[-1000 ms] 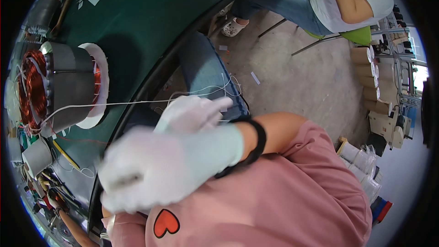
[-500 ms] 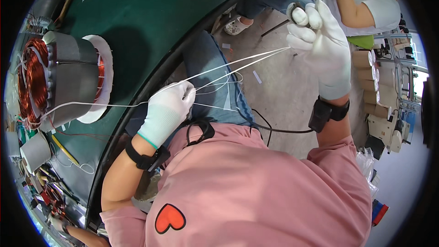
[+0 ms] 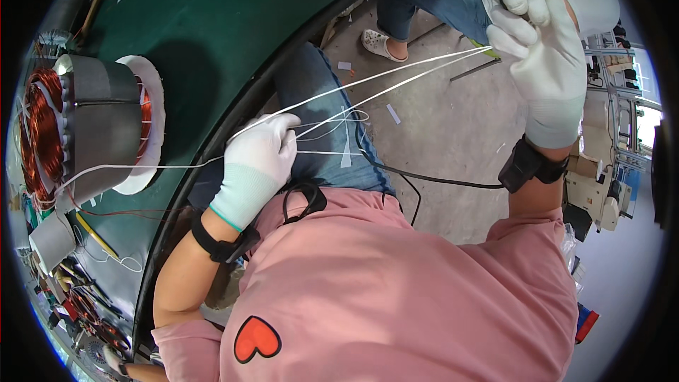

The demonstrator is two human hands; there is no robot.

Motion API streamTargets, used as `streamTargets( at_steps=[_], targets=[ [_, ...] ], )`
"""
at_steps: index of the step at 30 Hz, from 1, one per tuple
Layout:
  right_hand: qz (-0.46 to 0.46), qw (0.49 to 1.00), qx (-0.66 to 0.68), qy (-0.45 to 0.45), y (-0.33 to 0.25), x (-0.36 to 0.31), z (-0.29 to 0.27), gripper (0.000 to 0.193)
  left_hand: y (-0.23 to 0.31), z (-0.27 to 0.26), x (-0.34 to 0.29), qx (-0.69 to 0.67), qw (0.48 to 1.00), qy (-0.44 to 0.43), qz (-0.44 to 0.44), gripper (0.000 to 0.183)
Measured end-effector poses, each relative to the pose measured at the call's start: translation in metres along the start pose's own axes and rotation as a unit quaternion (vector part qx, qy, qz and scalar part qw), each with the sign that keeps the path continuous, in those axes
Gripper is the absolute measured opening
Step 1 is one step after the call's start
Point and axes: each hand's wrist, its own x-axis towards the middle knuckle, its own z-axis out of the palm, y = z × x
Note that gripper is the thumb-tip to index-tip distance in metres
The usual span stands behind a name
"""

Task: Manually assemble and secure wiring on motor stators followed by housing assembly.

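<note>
My left hand (image 3: 262, 152), in a white glove, is closed on a white cord (image 3: 382, 80) above my lap. From that hand the cord stretches in two taut strands to my right hand (image 3: 548, 64), raised at the upper right and also gloved. The right fingers are curled around the cord and a thin dark metal tool, mostly hidden by them. Another length of cord runs left to the motor stator (image 3: 106, 131), a grey cylinder with copper windings (image 3: 44, 131) lying on its side on the green table (image 3: 212, 21). A loose cord loop hangs beside my left hand.
A yellow pen-like tool (image 3: 95, 235) and a grey cylinder (image 3: 53, 242) lie near the stator. Wires and tools crowd the lower left. Another person's leg (image 3: 431, 10) is beyond the table edge, and a black cable (image 3: 438, 178) runs past my lap.
My right hand has moved right and slightly up, drawing the white cord strands longer. My left hand stays closed in nearly the same place. The whole view has shifted slightly.
</note>
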Motion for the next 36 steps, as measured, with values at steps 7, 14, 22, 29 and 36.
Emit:
streamTargets(
  at_steps=[7,14,22,29,36],
  targets=[
    [0.004,1.0,-0.002,0.007,-0.05,-0.002,-0.033,0.03,0.028,-0.045,-0.032,-0.627,0.748,-0.212,0.051,0.024],
    [-0.114,0.991,-0.052,-0.039,-0.108,-0.033,-0.078,0.038,0.007,-0.119,-0.059,-0.366,0.791,-0.429,-0.237,0.02],
    [-0.365,0.777,-0.357,0.368,-0.13,-0.066,-0.08,0.041,-0.021,-0.089,-0.103,0.055,0.979,-0.196,0.001,0.019],
    [-0.212,0.944,-0.219,0.125,-0.068,-0.039,-0.044,0.029,0.064,-0.159,-0.113,0.1,0.983,-0.151,0.031,0.052],
    [0.09,0.947,-0.305,-0.048,0.135,0.026,0.089,0.01,0.072,-0.297,-0.142,-0.129,0.948,-0.108,0.272,0.035]
  ],
)
